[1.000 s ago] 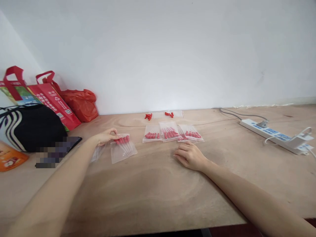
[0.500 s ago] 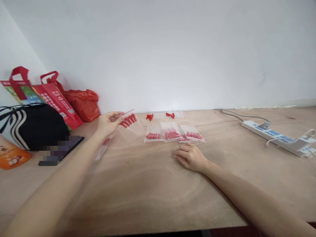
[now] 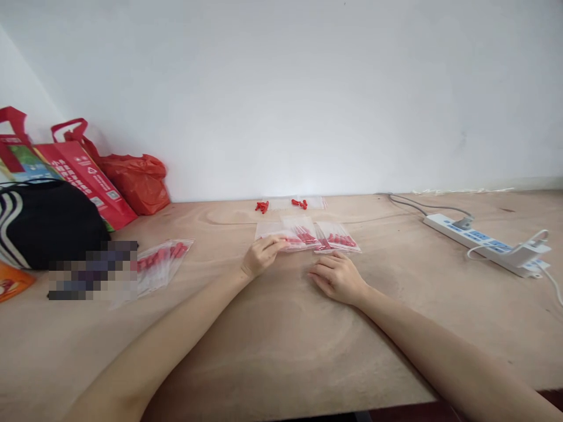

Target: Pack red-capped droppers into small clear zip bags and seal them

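Observation:
My left hand (image 3: 263, 256) reaches the row of clear zip bags, its thumb and fingers pinched on the near edge of the left zip bag (image 3: 267, 228). The fingers partly cover that bag's red pieces. Beside it, overlapping, lies a middle zip bag (image 3: 304, 233) with slim red pieces inside, and to its right another zip bag (image 3: 339, 235). My right hand (image 3: 336, 276) rests on the table just below the right bag, fingers curled in and apparently holding nothing. On the left lie filled zip bags (image 3: 163, 265) with red pieces, partly under a blurred patch.
Loose red pieces (image 3: 262, 207) and more red pieces (image 3: 299, 204) lie near the wall on clear bags. A white power strip (image 3: 484, 243) with cables stands right. Red shopping bags (image 3: 88, 176), a black bag (image 3: 57, 223) and an orange packet (image 3: 13, 281) crowd the left.
My left hand has let go of a filled zip bag at the left and moved right to the row of bags. My right hand stays in place. The view has shifted slightly.

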Tool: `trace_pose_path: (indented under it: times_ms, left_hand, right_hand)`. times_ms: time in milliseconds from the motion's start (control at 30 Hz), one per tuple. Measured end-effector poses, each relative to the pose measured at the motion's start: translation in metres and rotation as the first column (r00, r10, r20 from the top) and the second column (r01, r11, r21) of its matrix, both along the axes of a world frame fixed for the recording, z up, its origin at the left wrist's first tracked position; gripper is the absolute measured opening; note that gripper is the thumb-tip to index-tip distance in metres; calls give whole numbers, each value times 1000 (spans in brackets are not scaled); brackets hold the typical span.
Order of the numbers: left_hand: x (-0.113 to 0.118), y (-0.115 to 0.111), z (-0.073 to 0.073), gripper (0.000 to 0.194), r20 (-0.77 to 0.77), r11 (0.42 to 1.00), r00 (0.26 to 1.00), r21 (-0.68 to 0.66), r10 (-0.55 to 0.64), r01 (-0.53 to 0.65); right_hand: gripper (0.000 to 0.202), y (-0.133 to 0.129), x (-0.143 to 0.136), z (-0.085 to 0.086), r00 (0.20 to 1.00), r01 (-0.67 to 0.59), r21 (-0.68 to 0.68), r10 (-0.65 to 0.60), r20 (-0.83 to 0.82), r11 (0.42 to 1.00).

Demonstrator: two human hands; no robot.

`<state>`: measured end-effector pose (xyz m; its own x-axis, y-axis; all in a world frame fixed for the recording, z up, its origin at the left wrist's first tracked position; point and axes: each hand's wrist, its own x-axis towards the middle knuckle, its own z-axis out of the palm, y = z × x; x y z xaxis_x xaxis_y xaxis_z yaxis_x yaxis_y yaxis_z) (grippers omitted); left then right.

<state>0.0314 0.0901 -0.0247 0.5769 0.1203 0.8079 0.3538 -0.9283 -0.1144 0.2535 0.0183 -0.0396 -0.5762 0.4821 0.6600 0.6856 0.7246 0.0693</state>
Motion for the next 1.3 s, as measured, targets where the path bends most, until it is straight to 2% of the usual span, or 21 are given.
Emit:
trace_pose_path:
  times_ms: [67, 167, 300, 467, 600, 733, 833, 933, 1133, 1300]
  left_hand:
    - [-7, -9, -5, 23, -72, 993, 994, -84, -86, 80]
    - [-15, -19, -8, 18, -110, 967, 982, -221, -153, 126]
    - [-17, -25, -9, 14, -59, 930, 984, -338, -171, 141]
    - [-17, -29, -10, 11, 15, 900, 984, -403, -175, 166]
    - [-21, -35, -9, 12, -21, 920, 990, -372, -142, 124]
    - [-31, -44, -7, 12, -100, 974, 995, -222, 25, -47]
    - [-37, -48, -7, 12, -144, 981, 980, -115, 137, -154]
    - [-37, -49, -7, 13, -151, 983, 977, -79, 153, -167]
    - [-32, -47, -8, 20, -80, 974, 981, -132, 175, -184]
    - [-22, -48, -7, 12, -90, 976, 980, -112, 177, -186]
  right_hand:
    - [11, 2, -2, -2, 998, 58, 17, -57, -39, 998]
    - [13, 8, -8, -5, 993, 95, 20, -94, -76, 995]
    - [11, 18, -16, -4, 1000, 2, 82, -1, -12, 997]
    - [13, 27, -21, -1, 992, -119, 254, 106, 65, 960]
    - [18, 29, -22, 0, 978, -190, 375, 141, 155, 907]
    - [22, 27, -22, 1, 973, -212, 420, 151, 173, 882]
    - [22, 25, -22, 2, 974, -207, 420, 144, 175, 884]
    - [23, 23, -22, 2, 975, -190, 412, 122, 187, 891]
    - [26, 22, -23, 0, 986, -119, 370, 67, 151, 921]
    - [25, 21, -24, 0, 995, -58, 344, 28, 93, 937]
